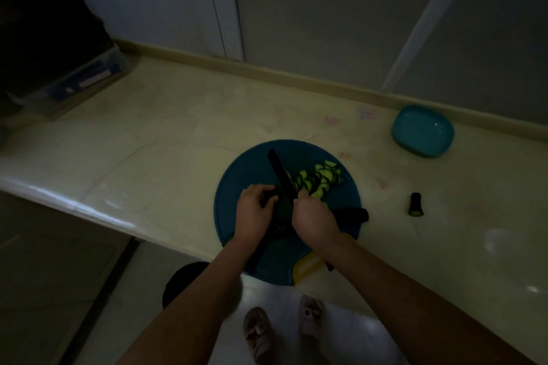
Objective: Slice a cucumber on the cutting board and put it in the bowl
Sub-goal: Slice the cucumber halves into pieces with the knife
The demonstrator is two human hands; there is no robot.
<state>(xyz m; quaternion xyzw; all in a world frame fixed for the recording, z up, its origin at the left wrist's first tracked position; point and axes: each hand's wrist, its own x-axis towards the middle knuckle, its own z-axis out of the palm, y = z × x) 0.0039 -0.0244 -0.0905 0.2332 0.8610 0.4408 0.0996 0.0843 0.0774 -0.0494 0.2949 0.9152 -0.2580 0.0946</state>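
Blue round cutting board (237,187) overhangs the cream surface's (166,133) near edge. At its centre the left hand (253,213) curls its fingers over the dark cucumber (280,225). The right hand (314,216) wraps its fingers round the knife (278,172), blade pointing far-left. Cut slices (320,179) heap on the board's far-right part. A teal bowl (422,130) sits far right by the back ledge, with open surface between it and the board.

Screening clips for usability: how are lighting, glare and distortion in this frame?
Head view: underexposed overall, far-left corner nearly black; glare patches on the counter; wide-angle bending toward the edges; knife and cucumber merge into shadow between the left hand and right hand; slices and bowl stay readable.
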